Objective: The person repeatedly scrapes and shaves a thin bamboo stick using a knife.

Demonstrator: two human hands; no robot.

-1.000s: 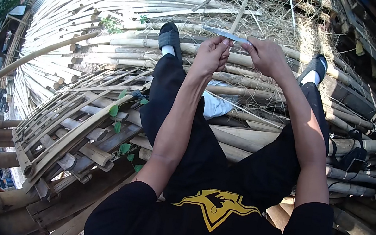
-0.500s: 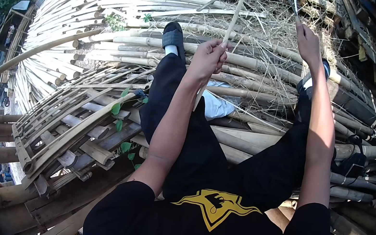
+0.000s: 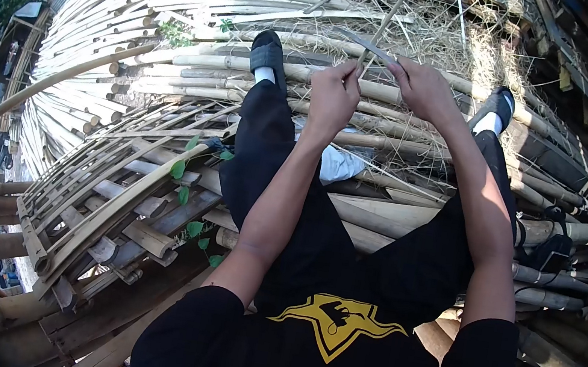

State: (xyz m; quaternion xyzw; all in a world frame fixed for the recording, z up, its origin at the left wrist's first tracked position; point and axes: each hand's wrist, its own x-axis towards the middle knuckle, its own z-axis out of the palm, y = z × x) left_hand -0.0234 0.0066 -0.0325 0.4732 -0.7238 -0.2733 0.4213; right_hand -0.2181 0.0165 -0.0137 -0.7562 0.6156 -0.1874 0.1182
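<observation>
My left hand (image 3: 332, 100) is closed around a long, thin bamboo strip (image 3: 392, 20), which slants up and away from me between my feet. In my right hand (image 3: 427, 91) is a knife (image 3: 370, 46), its handle mostly hidden by my fingers. The blade points left and crosses the strip just beyond my left hand. From this angle I cannot tell how deep the edge sits against the strip. Both hands are close together, above the bamboo poles (image 3: 391, 92).
Stacked bamboo poles (image 3: 238, 0) spread across the far left. A slatted bamboo frame (image 3: 111, 186) lies at my left, with a leafy vine (image 3: 178, 168) beside it. Thin shavings (image 3: 436, 49) litter the ground ahead. A white cloth or bag (image 3: 340, 166) lies between my legs.
My right hand has swung left and nearer with the knife, from far right to beside my left hand. The bamboo strip now leans further right, and my left hand has shifted slightly.
</observation>
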